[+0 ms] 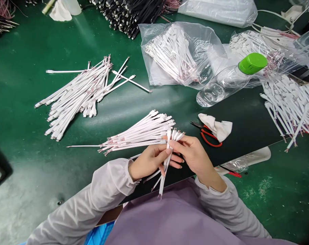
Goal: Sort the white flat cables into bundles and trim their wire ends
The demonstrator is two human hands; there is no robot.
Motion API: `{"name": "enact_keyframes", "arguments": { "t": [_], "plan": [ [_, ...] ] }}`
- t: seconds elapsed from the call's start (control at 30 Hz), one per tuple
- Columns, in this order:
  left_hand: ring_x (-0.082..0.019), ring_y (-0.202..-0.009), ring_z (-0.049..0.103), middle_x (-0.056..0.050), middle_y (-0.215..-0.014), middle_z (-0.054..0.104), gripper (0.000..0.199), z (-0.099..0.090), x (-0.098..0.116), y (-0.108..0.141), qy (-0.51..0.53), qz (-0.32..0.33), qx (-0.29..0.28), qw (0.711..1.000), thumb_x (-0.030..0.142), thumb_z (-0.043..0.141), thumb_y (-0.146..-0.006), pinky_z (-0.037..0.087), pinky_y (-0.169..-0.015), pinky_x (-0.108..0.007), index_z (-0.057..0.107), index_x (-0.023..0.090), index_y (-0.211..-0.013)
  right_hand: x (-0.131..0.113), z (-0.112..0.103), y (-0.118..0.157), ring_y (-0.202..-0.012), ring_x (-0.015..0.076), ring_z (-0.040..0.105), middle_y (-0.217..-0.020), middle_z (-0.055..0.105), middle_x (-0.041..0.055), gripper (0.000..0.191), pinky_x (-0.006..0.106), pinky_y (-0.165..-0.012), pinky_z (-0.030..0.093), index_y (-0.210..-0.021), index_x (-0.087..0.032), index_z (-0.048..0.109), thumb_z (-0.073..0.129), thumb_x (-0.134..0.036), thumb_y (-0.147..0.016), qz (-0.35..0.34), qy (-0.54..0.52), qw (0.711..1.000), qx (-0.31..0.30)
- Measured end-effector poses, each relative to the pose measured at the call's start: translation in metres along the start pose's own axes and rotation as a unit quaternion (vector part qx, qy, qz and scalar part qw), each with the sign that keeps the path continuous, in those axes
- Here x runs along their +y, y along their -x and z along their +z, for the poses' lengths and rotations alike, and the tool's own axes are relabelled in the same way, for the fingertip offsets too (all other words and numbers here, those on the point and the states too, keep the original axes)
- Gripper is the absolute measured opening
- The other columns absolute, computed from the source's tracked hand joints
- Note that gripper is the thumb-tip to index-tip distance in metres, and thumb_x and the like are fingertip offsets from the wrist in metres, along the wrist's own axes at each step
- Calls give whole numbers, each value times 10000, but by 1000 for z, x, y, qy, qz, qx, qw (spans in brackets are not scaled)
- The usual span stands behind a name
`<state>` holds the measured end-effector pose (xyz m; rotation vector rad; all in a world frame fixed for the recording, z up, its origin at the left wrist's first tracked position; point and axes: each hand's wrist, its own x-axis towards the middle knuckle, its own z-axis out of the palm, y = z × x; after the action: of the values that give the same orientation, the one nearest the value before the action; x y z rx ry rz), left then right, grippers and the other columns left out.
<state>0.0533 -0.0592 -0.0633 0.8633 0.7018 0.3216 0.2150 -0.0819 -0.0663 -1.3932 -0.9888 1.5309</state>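
Observation:
Several short white cables (166,162) with small connectors at their upper ends and bare pinkish wires at the lower ends are held in front of my body. My left hand (153,159) is closed around them, its thumb pressing on the cables from the left. My right hand (192,153) pinches the same cables near the connectors, from the right. Just behind my hands a pile of white cables (141,131) lies on the dark green table, wire ends to the left. One single cable (85,146) sticks out leftward from that pile.
A larger heap of white cables (75,97) lies at the left. Red-handled scissors (210,139) and a crumpled white cloth (215,126) sit right of my hands. Behind are a bagged cable bundle (174,54), a clear bottle with green cap (253,63) and black cables (129,13). More cables (290,105) overhang the right edge.

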Motion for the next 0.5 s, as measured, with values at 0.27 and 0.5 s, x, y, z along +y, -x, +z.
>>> {"name": "enact_keyframes", "arguments": {
  "t": [0.27,0.5],
  "plan": [
    [-268,-821,736,-231,-1040,717,504,-1,-6,-2,35,-11,-8,999,561,608,-823,445,-390,-176,621,87,-993,0,6,0,-859,197,639,-956,712,59,313,292,-773,505,-1061,-202,748,652,-391,-832,-19,48,998,32],
    [-260,-806,734,-240,-1036,714,547,-1,-13,-5,50,-13,-29,998,555,597,-831,430,-390,-175,623,76,-1093,-4,3,0,-709,158,593,-801,682,39,413,246,-593,473,-1178,-205,699,607,-448,-857,32,25,999,-21]
  ]
}}
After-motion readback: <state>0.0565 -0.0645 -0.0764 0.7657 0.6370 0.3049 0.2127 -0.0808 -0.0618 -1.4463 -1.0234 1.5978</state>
